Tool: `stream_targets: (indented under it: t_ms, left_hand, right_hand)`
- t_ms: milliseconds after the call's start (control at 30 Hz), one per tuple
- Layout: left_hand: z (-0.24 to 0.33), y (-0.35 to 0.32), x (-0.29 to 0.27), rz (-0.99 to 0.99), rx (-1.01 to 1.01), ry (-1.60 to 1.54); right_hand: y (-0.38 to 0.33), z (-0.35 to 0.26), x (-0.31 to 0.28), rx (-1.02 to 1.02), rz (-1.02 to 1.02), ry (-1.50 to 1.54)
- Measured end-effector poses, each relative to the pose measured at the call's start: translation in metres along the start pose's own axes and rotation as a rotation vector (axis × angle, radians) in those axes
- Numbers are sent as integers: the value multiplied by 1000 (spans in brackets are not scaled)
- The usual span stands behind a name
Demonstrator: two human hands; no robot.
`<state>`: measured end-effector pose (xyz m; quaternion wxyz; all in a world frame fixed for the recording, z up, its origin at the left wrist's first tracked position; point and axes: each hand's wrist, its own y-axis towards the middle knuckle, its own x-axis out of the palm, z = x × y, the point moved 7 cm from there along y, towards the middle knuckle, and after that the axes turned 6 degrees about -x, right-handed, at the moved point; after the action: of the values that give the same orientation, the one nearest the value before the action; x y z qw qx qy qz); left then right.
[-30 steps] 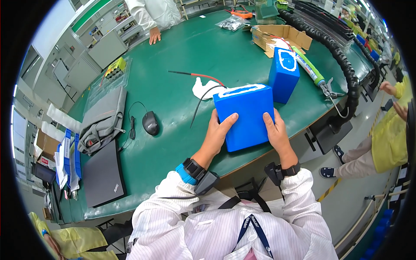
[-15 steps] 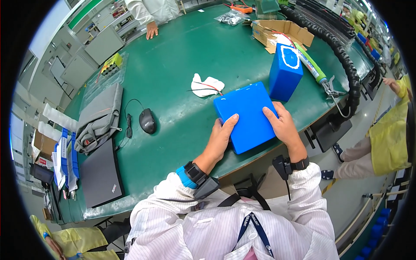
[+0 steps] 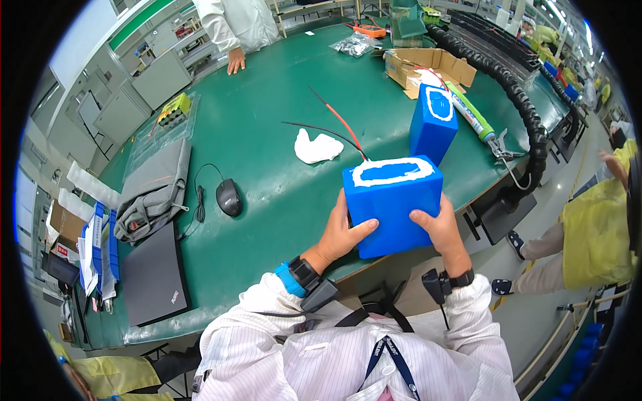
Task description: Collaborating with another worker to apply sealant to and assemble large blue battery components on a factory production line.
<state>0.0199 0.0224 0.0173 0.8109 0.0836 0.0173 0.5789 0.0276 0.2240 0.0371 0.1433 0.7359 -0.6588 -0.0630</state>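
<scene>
Between my hands is a blue shrink-wrapped battery pack [image 3: 394, 214]. A ring of white sealant runs round its top end, and a red and a black wire come out at the back of that end. My left hand [image 3: 344, 234] grips its left side, thumb on the front face. Round the right side my right hand [image 3: 441, 230] is closed, its thumb on the front too. A second blue battery pack [image 3: 431, 130] with a similar white ring stands upright behind and to the right. Crumpled white tissue [image 3: 318, 147] lies beyond the wires.
A green caulking gun [image 3: 471, 117] and an open cardboard box [image 3: 401, 69] lie at the far right. To the left are a mouse [image 3: 229, 197], a grey bag [image 3: 157, 184] and a closed laptop [image 3: 157, 274]. Another person's hand [image 3: 236, 61] rests on the far table edge.
The battery pack in my hands has tipped upright, bringing its white-ringed end and wires into view. It has also come slightly nearer to me.
</scene>
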Motion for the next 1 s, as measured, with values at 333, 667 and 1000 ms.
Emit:
stream_targets:
  t_ms: [333, 667, 1000]
  left_hand:
    - [-1, 9, 1, -13, 61, 184]
    - [19, -41, 52, 160, 21, 278]
    - [42, -29, 37, 251, -31, -364]
  right_hand:
    - [-31, -32, 9, -387, 201, -565]
    - [-38, -49, 33, -545, 471, -842]
    - [-27, -76, 101, -693, 311, -1318]
